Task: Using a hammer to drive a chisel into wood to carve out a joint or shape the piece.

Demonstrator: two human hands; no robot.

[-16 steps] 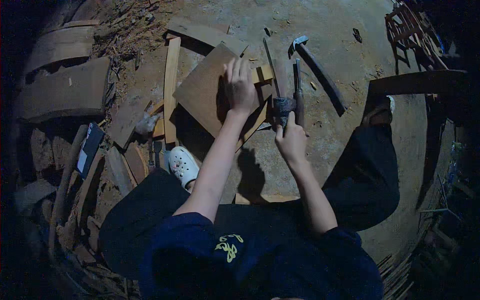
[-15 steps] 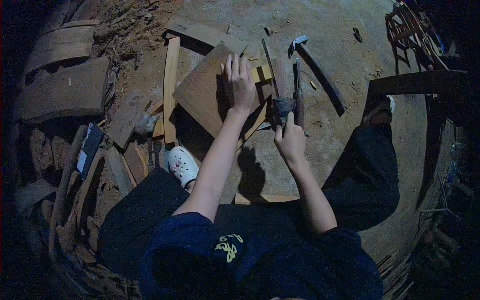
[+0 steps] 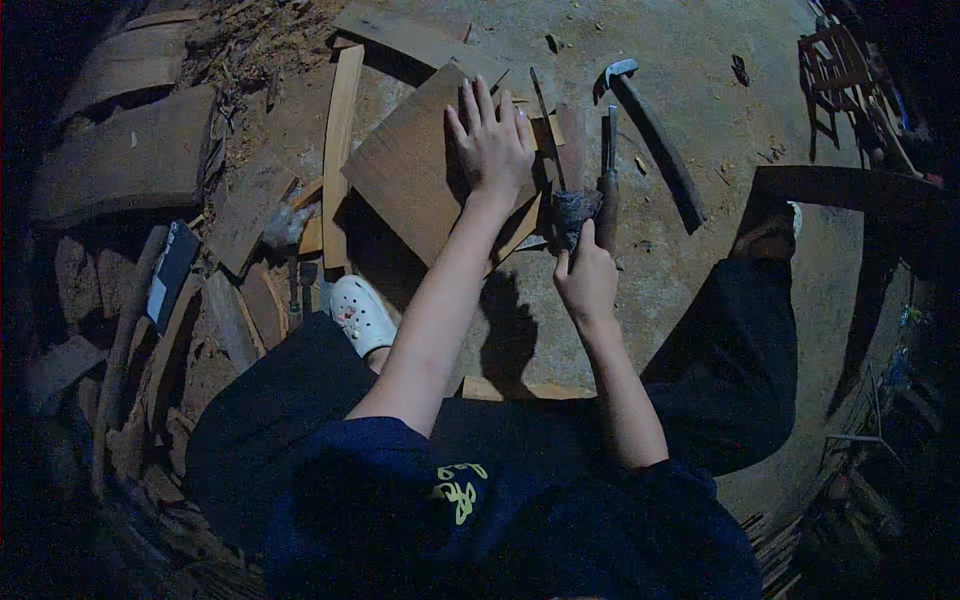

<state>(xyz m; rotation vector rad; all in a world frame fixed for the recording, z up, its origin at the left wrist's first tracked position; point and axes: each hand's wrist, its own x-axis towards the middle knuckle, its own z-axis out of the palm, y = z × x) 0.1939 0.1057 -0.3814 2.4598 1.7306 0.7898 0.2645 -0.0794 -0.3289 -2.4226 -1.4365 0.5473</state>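
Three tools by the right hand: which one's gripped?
The leftmost, a thin-bladed tool in the right hand; the chisel and hammer lie ungripped.

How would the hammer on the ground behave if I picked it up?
The hammer would probably feel head-heavy, since its metal head sits at one end of a long handle. The handle looks solid, so it's likely stiff. It seems unlikely to roll far, as the head juts sideways from the handle.

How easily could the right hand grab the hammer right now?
Probably not easily: the right hand seems closed around a dark handle, so it would likely have to let go first. The hammer itself lies uncovered on the floor, close by.
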